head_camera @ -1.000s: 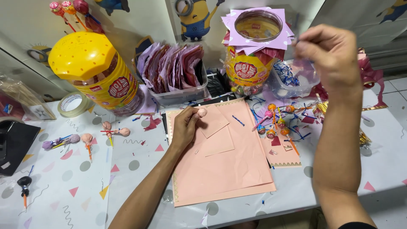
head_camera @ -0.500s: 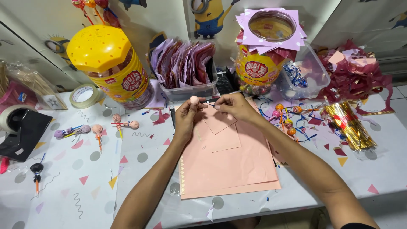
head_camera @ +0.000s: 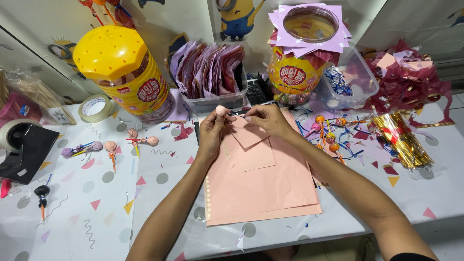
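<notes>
Both hands meet above the pink paper sheets (head_camera: 263, 183), left hand (head_camera: 211, 131) pinching a pink-wrapped lollipop (head_camera: 220, 110), right hand (head_camera: 268, 120) pinching its stick, with two yellow-lidded jars (head_camera: 121, 72) at ten and one o'clock.

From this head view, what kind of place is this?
Probably a home craft table for wrapping lollipops: pink paper sheets, lollipop jar, tape dispenser. The left hand holds a paper-wrapped lollipop.

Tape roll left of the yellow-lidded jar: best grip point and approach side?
Take the tape roll by its ring wall, one finger in the open core and the thumb on the outer rim, coming from above. It lies flat on the table, core facing up, so there is likely little side wall to pinch. The front-left side looks least crowded.
</notes>
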